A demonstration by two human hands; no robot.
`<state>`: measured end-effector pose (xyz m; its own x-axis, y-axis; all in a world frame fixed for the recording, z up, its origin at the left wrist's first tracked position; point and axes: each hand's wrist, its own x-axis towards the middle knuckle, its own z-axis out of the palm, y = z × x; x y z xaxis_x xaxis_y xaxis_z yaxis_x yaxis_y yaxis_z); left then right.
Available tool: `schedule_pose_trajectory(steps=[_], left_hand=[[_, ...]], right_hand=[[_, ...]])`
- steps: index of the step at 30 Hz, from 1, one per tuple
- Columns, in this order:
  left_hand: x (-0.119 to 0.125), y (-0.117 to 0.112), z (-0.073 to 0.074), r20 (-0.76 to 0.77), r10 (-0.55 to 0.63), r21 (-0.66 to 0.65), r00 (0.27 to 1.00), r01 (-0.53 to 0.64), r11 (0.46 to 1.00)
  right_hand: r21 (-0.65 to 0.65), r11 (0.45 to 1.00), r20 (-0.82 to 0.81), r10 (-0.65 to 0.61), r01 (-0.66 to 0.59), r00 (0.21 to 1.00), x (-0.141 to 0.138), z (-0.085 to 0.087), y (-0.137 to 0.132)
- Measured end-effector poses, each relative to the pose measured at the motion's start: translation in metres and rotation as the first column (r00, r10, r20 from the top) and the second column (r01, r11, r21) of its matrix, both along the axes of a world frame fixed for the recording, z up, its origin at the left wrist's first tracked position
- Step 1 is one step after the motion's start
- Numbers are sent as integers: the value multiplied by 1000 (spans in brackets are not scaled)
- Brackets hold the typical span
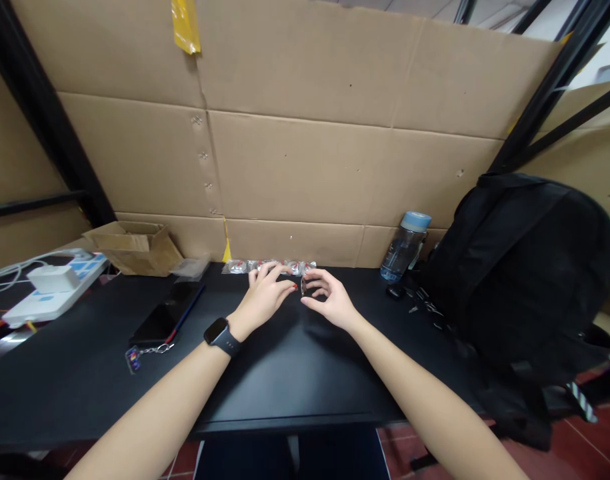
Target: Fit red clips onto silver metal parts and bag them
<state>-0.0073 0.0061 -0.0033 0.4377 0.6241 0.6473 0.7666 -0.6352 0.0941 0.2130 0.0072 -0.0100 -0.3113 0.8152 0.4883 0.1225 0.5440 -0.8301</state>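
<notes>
Both my hands meet over the far middle of the black table (pixel 285 373). My left hand (pixel 265 297), with a black smartwatch on its wrist, reaches forward with its fingers curled near a small object. My right hand (pixel 329 300) pinches that small dark object (pixel 303 287) between thumb and fingers; I cannot make out what it is. Just behind the hands lies a row of small clear packets (pixel 245 267) with red and white contents, against the cardboard wall.
A black backpack (pixel 519 280) fills the right side, with a blue-capped water bottle (pixel 405 247) beside it. To the left lie a phone (pixel 167 313), a keychain (pixel 145 353), an open cardboard box (pixel 135 247) and a white power strip (pixel 49 287). Cardboard sheets wall the back.
</notes>
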Motion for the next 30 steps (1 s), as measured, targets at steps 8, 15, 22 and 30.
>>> schedule_pose_trajectory(steps=[8, 15, 22, 30], left_hand=[[7, -7, 2, -66, 44, 58, 997, -40, 998], [7, -10, 4, -81, 31, 62, 996, -26, 998], [7, -11, 5, -98, 46, 36, 994, -42, 998], [9, -14, 4, -105, 37, 26, 994, -35, 999]], right_hand=[[125, 991, 80, -51, 41, 996, -6, -1, -5], [268, 961, 177, -115, 65, 977, -6, 6, -8], [230, 968, 172, -141, 99, 975, -5, 3, -7], [207, 966, 173, -191, 154, 966, -7, -4, -4]])
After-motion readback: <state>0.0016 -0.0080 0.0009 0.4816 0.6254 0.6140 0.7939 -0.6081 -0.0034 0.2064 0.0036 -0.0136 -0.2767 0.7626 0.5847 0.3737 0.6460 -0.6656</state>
